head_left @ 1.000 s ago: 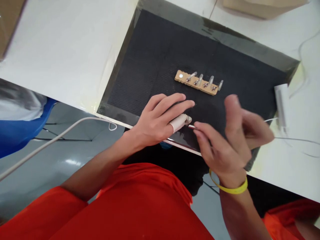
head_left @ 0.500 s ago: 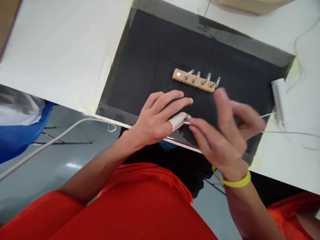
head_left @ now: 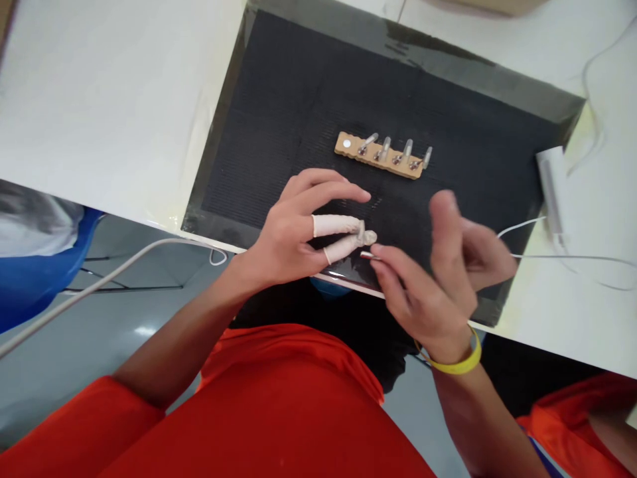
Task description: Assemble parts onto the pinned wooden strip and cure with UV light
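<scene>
Where right hand (head_left: 432, 295) grips, metal piece (head_left: 367, 255), unclear

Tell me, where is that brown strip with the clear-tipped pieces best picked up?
Probably take the strip by its left end, at the white dot, coming from the left, finger and thumb on its long edges: it looks flat there, while the clear-tipped pieces stick out along the rest.

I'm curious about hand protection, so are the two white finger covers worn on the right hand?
No, the two white finger cots are on the thumb and index finger of the left hand.
</scene>
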